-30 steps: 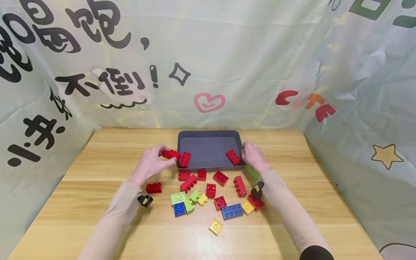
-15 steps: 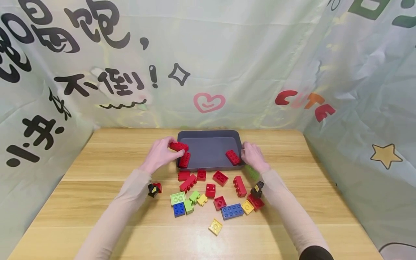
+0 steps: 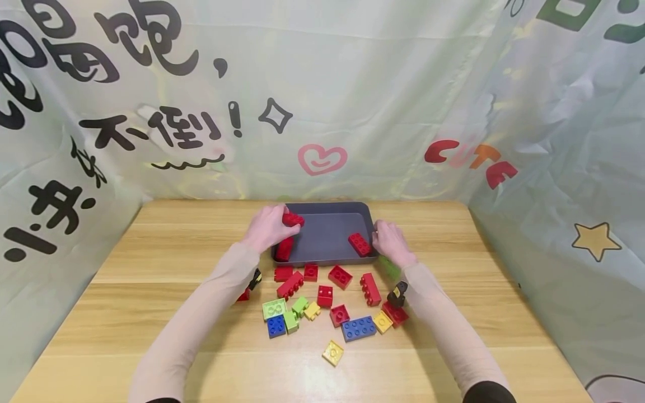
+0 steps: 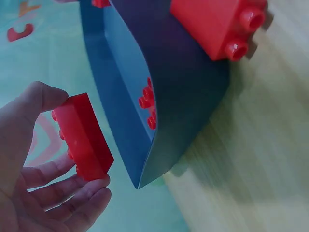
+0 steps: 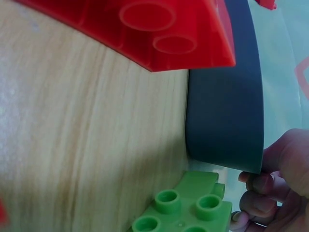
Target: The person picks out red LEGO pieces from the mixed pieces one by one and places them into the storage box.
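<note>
My left hand point(image 3: 268, 226) holds a red toy brick point(image 3: 293, 219) above the left side of the dark grey tray point(image 3: 327, 240). In the left wrist view, this brick point(image 4: 87, 137) sits between the thumb and fingertips, studs facing the palm. My right hand point(image 3: 393, 242) grips the tray's right edge; the right wrist view has its thumb at the rim and the other fingers curled. Inside the tray, one red brick point(image 3: 285, 249) lies along the left wall, partly covered by the left hand, and another red brick point(image 3: 359, 244) lies near the right wall.
Several red bricks point(image 3: 340, 277) are scattered before the tray. Nearer are light green bricks point(image 3: 274, 308), blue bricks point(image 3: 359, 329) and yellow bricks point(image 3: 333, 353). A green brick point(image 5: 188, 208) lies beside the tray near my right hand. A printed cloth point(image 3: 378, 112) surrounds the wooden table point(image 3: 126, 313).
My left hand has carried the red brick right and away from me, from the tray's left edge to above its inside. My right hand stays at the tray's right edge.
</note>
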Action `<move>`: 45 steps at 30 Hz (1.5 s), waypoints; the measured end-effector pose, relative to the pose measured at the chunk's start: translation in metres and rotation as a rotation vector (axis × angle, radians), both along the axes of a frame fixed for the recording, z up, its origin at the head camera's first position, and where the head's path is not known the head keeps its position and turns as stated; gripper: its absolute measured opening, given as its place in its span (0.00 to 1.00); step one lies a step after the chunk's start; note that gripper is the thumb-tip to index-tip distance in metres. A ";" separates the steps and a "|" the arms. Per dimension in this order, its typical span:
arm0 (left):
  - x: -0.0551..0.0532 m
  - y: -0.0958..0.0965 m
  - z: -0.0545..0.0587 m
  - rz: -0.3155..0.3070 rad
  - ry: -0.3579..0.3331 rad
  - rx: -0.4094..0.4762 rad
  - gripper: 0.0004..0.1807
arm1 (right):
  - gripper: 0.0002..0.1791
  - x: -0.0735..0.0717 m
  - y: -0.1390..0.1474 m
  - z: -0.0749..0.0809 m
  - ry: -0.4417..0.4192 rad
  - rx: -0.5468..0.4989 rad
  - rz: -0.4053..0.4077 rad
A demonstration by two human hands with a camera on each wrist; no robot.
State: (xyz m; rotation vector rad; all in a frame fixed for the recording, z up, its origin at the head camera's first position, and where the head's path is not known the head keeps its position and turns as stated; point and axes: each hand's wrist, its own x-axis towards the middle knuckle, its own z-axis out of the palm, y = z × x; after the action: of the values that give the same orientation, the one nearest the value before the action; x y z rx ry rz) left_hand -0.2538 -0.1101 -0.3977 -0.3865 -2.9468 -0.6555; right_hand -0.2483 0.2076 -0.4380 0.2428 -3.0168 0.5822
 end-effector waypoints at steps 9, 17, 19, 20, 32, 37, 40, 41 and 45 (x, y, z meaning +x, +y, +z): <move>-0.018 0.017 -0.009 0.012 -0.009 -0.226 0.24 | 0.08 0.001 0.000 -0.001 -0.007 -0.013 0.011; -0.025 0.028 -0.015 -0.013 -0.040 -0.361 0.23 | 0.06 0.002 0.000 -0.003 0.003 -0.016 0.006; -0.027 0.029 -0.017 -0.012 -0.052 -0.385 0.23 | 0.06 0.002 0.001 -0.002 -0.003 -0.015 0.006; -0.028 0.030 -0.017 -0.012 -0.058 -0.395 0.23 | 0.06 0.002 0.001 -0.002 -0.008 -0.014 0.004; -0.031 0.027 -0.027 0.011 -0.059 -0.444 0.29 | 0.05 0.002 0.000 0.001 -0.029 -0.012 -0.008; -0.030 0.025 -0.028 0.033 -0.060 -0.451 0.22 | 0.05 0.002 0.000 0.001 -0.033 -0.007 -0.009; -0.029 0.024 -0.028 0.045 -0.034 -0.475 0.17 | 0.06 0.002 0.000 0.000 -0.032 -0.006 -0.010; -0.029 0.023 -0.028 0.048 -0.026 -0.486 0.17 | 0.06 0.001 0.000 0.000 -0.030 -0.005 -0.011; -0.026 0.021 -0.025 0.051 -0.040 -0.500 0.16 | 0.07 0.001 0.000 0.000 -0.019 -0.001 0.001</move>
State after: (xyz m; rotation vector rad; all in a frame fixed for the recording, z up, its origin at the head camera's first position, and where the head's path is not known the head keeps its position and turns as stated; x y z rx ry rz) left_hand -0.2795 -0.0889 -0.4224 -0.3334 -3.1172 0.0931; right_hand -0.2472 0.2076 -0.4376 0.2394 -3.0349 0.5891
